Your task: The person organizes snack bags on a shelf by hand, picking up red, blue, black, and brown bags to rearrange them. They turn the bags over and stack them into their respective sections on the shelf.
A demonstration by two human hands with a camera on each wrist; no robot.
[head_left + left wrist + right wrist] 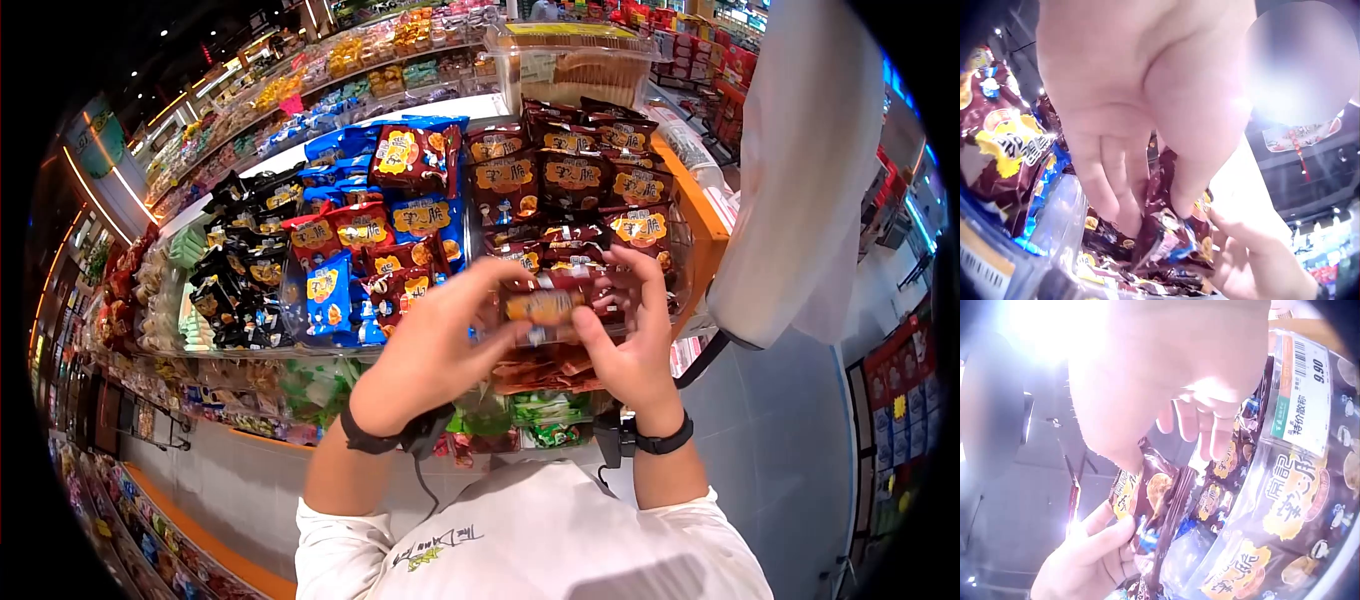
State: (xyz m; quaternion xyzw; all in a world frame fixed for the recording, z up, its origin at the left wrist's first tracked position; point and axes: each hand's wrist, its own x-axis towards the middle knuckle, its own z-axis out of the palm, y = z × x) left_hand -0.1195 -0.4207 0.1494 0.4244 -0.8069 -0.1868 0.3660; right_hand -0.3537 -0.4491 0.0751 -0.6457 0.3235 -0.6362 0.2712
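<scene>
A dark maroon snack packet (545, 306) with a yellow label is held between both hands over the bin of matching packets (575, 178). My left hand (440, 330) pinches one end; in the left wrist view its thumb and fingers close on the packet (1169, 231). At the other end, my right hand (635, 350) has its thumb against the packet (1157, 494), with the other fingers spread behind it. The packet is slightly blurred in the head view.
Bins of blue packets (328, 292) and black packets (240, 270) lie to the left. A clear tub (570, 70) stands behind. A price tag (1302, 394) is on the bin's front. A whitish column-like object (800, 180) rises at the right.
</scene>
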